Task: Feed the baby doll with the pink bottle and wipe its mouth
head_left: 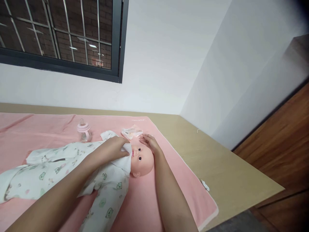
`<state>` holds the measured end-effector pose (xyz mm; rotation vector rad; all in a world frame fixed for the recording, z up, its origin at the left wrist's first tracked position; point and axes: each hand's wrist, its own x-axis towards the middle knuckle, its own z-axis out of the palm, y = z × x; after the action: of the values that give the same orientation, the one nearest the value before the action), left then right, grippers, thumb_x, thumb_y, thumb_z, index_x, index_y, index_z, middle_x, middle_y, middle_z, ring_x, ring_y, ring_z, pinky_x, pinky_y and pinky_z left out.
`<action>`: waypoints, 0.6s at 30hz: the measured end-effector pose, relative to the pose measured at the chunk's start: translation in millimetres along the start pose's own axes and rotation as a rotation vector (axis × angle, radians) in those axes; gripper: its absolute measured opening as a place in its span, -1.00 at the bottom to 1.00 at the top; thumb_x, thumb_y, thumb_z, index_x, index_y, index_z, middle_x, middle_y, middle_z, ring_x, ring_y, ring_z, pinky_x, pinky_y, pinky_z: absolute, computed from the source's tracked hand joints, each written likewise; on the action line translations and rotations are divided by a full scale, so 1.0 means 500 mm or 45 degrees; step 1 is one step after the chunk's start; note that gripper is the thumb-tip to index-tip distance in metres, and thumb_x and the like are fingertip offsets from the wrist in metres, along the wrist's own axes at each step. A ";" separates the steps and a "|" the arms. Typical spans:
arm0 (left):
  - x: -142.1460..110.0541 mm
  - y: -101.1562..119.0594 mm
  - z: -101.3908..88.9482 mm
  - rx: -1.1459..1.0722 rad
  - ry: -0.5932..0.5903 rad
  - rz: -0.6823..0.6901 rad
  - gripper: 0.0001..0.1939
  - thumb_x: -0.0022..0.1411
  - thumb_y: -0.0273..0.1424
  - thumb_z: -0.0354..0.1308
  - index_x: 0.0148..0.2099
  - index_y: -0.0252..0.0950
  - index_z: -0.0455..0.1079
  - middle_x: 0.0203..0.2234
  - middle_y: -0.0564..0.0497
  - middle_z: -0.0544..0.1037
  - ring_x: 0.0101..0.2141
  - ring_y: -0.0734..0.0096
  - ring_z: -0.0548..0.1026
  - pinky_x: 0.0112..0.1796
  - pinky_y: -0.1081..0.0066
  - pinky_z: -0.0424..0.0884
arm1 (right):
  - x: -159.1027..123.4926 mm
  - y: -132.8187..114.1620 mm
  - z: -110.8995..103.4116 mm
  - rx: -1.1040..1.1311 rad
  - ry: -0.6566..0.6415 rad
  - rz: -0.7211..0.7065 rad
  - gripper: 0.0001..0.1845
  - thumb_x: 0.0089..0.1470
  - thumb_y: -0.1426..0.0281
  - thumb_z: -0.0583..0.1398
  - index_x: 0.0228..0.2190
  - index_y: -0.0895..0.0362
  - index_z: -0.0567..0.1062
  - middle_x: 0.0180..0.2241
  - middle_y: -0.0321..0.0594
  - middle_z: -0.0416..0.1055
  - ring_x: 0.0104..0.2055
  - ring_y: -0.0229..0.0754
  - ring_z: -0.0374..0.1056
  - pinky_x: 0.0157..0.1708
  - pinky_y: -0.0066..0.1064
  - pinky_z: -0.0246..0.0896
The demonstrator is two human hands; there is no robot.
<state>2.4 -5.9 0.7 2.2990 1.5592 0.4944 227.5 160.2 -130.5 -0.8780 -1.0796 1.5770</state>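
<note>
A baby doll (144, 161) lies on its back on a pink blanket (142, 206), its bald head to the right. It wears white baby clothes (113, 187) with small green and grey animal prints. My left hand (118, 149) reaches across the doll's chest and pinches the collar of the clothes just below its chin. Beside the far side of the head, my right hand (149, 143) rests with its fingers stretched out and holds nothing. Its wrist is against the top of the head, or very close to it.
A pink baby bottle (84, 131) stands behind the doll's body. Near my right fingertips lies a clear plastic packet (131, 132). A small white item (205, 185) sits at the blanket's right edge. The wooden tabletop (217, 161) meets the white wall (156, 64) at the back.
</note>
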 end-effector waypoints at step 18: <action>0.020 -0.001 0.007 -0.013 0.078 0.036 -0.85 0.16 -0.48 0.03 -0.45 -0.28 0.34 -0.39 0.00 0.53 -0.34 0.28 0.47 -0.38 0.43 0.17 | 0.002 -0.001 0.000 -0.010 0.014 0.012 -0.85 -0.05 0.45 0.32 -0.34 0.18 0.53 -0.35 -0.17 0.55 -0.26 -0.23 0.50 -0.05 -0.35 0.44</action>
<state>7.1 3.4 -1.6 2.3221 1.5502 0.5835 227.1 161.4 -130.2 -0.8975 -1.0755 1.5751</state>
